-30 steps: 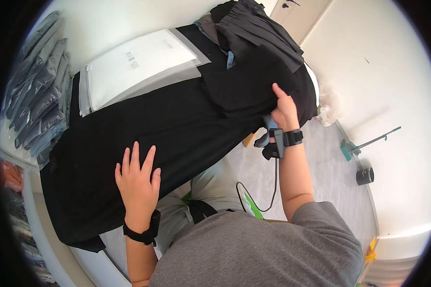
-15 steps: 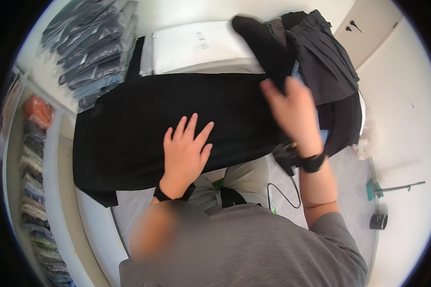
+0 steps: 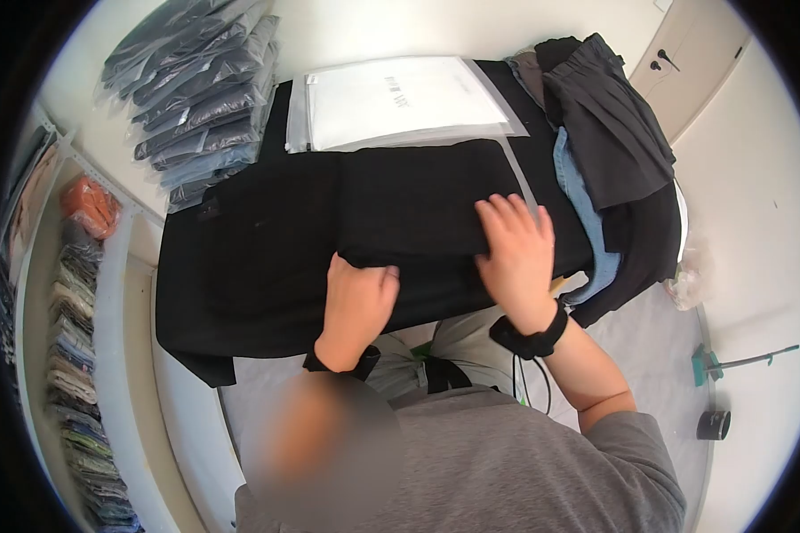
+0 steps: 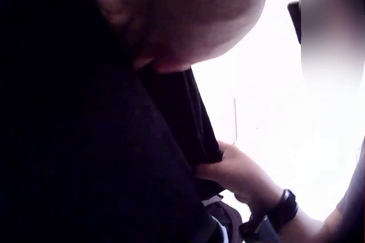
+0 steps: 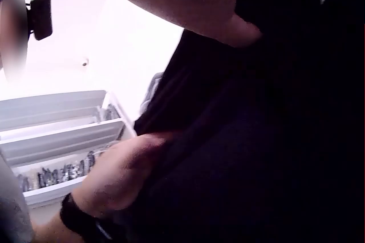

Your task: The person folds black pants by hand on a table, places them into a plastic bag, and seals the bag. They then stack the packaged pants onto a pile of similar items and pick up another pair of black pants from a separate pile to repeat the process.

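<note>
Black garment (image 3: 267, 213) lies across the table, with a folded black layer (image 3: 418, 191) over its right part. At the near edge of that layer the left hand (image 3: 357, 306) grips the cloth, its fingertips partly hidden. The right hand (image 3: 520, 253) holds the layer's right end, fingers bent over the cloth and thumb nearer the body. From the left wrist view, the right hand (image 4: 239, 174) has dark cloth between thumb and fingers. The right wrist view shows the left hand (image 5: 117, 172) with its fingers hidden in dark cloth.
White printed bags (image 3: 409, 102) lie behind the garment. Bagged clothes (image 3: 204, 98) are stacked at the back left, and grey and dark clothes (image 3: 609, 124) are heaped at the right with a blue denim piece (image 3: 600, 249). Shelves (image 3: 129, 293) stand at the left.
The black layer, raised and blurred half a second ago, now lies flat. Both hands now grip its cloth; the left was spread flat before. The right hand has come lower and nearer the left.
</note>
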Tool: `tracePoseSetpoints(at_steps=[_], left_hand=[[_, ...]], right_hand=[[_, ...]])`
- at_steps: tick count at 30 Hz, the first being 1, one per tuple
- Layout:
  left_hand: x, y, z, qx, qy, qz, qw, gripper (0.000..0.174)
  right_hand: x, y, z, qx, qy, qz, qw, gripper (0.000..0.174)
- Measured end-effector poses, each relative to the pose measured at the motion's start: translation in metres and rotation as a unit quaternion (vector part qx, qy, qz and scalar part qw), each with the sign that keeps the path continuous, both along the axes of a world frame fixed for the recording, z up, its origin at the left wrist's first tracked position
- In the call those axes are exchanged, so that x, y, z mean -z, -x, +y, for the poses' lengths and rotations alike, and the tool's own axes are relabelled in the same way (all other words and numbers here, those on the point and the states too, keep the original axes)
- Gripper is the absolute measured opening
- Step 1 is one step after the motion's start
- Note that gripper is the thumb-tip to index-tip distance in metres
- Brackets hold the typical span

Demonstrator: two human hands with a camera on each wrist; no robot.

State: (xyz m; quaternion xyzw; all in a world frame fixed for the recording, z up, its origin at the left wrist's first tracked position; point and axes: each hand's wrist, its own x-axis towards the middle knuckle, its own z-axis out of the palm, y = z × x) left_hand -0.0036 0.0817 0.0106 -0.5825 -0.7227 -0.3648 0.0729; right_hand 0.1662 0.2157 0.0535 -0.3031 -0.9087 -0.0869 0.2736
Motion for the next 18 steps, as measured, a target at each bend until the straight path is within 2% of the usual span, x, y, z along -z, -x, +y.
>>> tracePoseSetpoints(at_steps=[1, 2, 3, 4, 5, 6, 7, 9, 10, 12, 14, 15, 16, 18], left_hand=[[0.007, 0.007, -0.001, 0.003, 0.001, -0.002, 1.000, 0.018], [0.018, 0.016, -0.001, -0.013, -0.096, -0.045, 0.994, 0.023], [0.025, 0.020, -0.002, -0.030, -0.192, -0.088, 0.977, 0.032], [0.011, 0.015, -0.005, -0.035, -0.186, -0.293, 0.937, 0.036], [-0.004, 0.009, -0.009, -0.038, -0.172, -0.484, 0.857, 0.042], [-0.002, 0.016, -0.010, -0.015, -0.157, -0.542, 0.825, 0.049], [-0.004, 0.015, -0.007, -0.014, -0.157, -0.540, 0.827, 0.049], [-0.008, 0.013, -0.001, -0.085, -0.053, -0.418, 0.903, 0.057], [-0.010, 0.013, 0.001, -0.062, -0.048, -0.342, 0.937, 0.066], [-0.024, 0.010, 0.001, -0.023, -0.018, -0.351, 0.936, 0.058], [-0.027, 0.011, 0.004, -0.012, -0.009, -0.351, 0.936, 0.058], [-0.025, 0.012, 0.006, -0.012, -0.062, -0.398, 0.915, 0.059], [-0.021, 0.013, 0.008, -0.011, -0.114, -0.443, 0.889, 0.061], [-0.010, 0.015, 0.010, -0.022, -0.130, -0.415, 0.900, 0.062]], right_hand=[[0.004, -0.009, 0.009, 0.023, -0.004, 0.024, 0.999, 0.065], [0.009, -0.017, 0.021, 0.006, 0.036, 0.092, 0.995, 0.068], [0.014, -0.022, 0.024, 0.044, 0.043, 0.104, 0.993, 0.070], [0.021, -0.026, 0.029, 0.032, 0.053, 0.124, 0.990, 0.070], [0.029, -0.028, 0.034, 0.020, 0.064, 0.145, 0.987, 0.071], [0.034, -0.029, 0.034, 0.021, 0.065, 0.147, 0.987, 0.071], [0.038, -0.029, 0.034, 0.013, 0.045, 0.138, 0.989, 0.066], [0.038, -0.027, 0.034, 0.003, 0.026, 0.132, 0.991, 0.062], [0.036, -0.025, 0.035, -0.017, -0.011, 0.100, 0.995, 0.056], [0.029, -0.025, 0.034, -0.042, -0.049, 0.040, 0.997, 0.045], [0.024, -0.027, 0.035, -0.060, -0.068, 0.017, 0.996, 0.048], [0.023, -0.027, 0.036, -0.078, -0.087, -0.009, 0.993, 0.051], [0.023, -0.027, 0.036, -0.076, -0.085, -0.007, 0.993, 0.051], [0.024, -0.027, 0.036, -0.063, -0.025, 0.082, 0.994, 0.059]])
